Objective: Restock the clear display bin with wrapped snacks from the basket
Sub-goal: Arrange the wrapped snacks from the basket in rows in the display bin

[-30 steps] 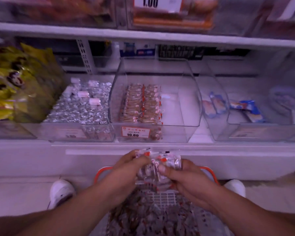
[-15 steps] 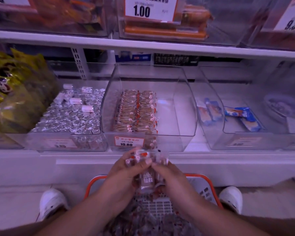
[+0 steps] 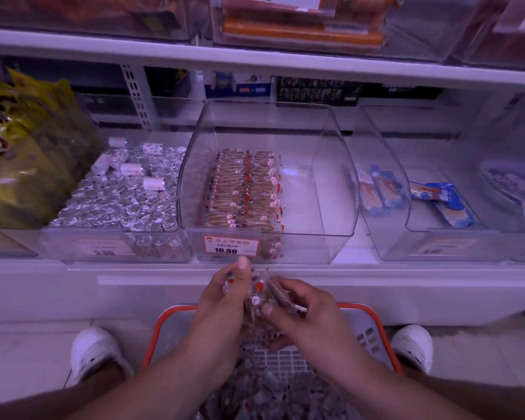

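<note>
The clear display bin (image 3: 331, 189) stands on the lower shelf straight ahead, with a 10.80 price tag on its front. Two neat rows of wrapped snacks (image 3: 244, 189) fill its left half; the right half is bare. Below the shelf edge, my left hand (image 3: 225, 295) and my right hand (image 3: 297, 310) both grip a stack of clear-wrapped snacks (image 3: 259, 298), held on edge between them. Under my hands sits the orange-rimmed white basket (image 3: 373, 334) with several more wrapped snacks (image 3: 270, 395) in it.
Left of the bin is a clear bin of silver-foil sweets (image 3: 119, 192), and further left yellow bags (image 3: 19, 153). To the right a clear bin holds blue packets (image 3: 437, 204). An upper shelf (image 3: 255, 60) overhangs. My white shoes (image 3: 93, 350) flank the basket.
The stack has gone from lying fanned out in both hands to standing squeezed on edge between them. The view has shifted closer to the shelf.
</note>
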A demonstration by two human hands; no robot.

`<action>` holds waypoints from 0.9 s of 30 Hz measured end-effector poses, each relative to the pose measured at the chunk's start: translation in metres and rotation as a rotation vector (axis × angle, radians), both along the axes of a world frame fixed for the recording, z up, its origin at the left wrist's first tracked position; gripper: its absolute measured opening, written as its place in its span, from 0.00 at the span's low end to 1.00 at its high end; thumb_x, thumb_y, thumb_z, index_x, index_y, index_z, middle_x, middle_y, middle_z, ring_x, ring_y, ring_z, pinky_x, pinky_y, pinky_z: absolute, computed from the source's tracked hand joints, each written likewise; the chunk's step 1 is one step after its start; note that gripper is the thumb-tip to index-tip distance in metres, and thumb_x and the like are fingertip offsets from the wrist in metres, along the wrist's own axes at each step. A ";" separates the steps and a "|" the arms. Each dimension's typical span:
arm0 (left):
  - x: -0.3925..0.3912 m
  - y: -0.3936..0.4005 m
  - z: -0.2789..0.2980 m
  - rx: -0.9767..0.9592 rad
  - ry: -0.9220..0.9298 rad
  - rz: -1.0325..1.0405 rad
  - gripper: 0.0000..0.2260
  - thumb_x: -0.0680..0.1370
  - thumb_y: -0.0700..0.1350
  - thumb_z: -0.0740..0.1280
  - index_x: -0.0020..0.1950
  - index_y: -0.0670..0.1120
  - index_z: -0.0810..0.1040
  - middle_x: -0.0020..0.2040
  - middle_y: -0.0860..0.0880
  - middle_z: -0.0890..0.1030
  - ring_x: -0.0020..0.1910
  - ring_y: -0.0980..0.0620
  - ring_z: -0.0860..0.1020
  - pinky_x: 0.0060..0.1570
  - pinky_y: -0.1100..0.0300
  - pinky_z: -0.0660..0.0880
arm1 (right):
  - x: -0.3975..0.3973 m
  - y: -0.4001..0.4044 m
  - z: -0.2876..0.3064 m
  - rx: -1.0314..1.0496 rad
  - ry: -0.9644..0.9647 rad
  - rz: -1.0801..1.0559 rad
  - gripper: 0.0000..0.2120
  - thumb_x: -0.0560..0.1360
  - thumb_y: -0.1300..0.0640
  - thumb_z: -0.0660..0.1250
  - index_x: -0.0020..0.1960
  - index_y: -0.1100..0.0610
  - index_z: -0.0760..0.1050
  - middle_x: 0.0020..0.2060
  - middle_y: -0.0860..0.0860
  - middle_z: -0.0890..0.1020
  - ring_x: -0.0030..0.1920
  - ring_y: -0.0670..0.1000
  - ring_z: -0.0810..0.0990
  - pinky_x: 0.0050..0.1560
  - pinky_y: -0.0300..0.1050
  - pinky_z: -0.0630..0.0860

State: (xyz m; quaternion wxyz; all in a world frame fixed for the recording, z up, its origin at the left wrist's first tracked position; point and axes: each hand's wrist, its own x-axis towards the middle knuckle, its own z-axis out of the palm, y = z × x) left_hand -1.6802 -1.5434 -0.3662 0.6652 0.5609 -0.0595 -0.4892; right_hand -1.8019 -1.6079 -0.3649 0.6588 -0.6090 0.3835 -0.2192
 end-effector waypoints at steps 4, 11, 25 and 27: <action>0.004 0.002 -0.002 -0.062 0.017 -0.060 0.25 0.68 0.40 0.76 0.63 0.44 0.76 0.50 0.37 0.81 0.43 0.39 0.79 0.46 0.37 0.78 | 0.003 -0.002 0.000 -0.122 0.017 -0.020 0.15 0.78 0.58 0.69 0.48 0.37 0.83 0.41 0.46 0.87 0.41 0.48 0.86 0.41 0.54 0.84; 0.011 -0.001 -0.007 -0.005 -0.028 0.042 0.17 0.71 0.32 0.72 0.58 0.46 0.80 0.46 0.39 0.83 0.38 0.42 0.80 0.31 0.57 0.76 | -0.006 -0.023 0.007 0.385 -0.180 -0.160 0.11 0.73 0.53 0.68 0.45 0.61 0.84 0.33 0.54 0.77 0.33 0.51 0.75 0.35 0.47 0.73; 0.005 0.004 -0.006 -0.178 0.002 0.057 0.11 0.74 0.40 0.71 0.55 0.48 0.78 0.43 0.44 0.83 0.32 0.52 0.79 0.28 0.61 0.74 | 0.002 0.006 0.003 -0.365 -0.046 -0.039 0.08 0.77 0.54 0.71 0.54 0.45 0.84 0.57 0.45 0.79 0.60 0.41 0.79 0.56 0.37 0.76; 0.005 0.005 -0.005 -0.192 -0.034 0.056 0.15 0.69 0.47 0.74 0.55 0.50 0.80 0.44 0.44 0.84 0.33 0.51 0.80 0.31 0.58 0.76 | 0.003 0.000 0.006 -0.193 -0.094 -0.028 0.10 0.76 0.63 0.70 0.53 0.50 0.83 0.51 0.48 0.85 0.53 0.42 0.83 0.51 0.34 0.77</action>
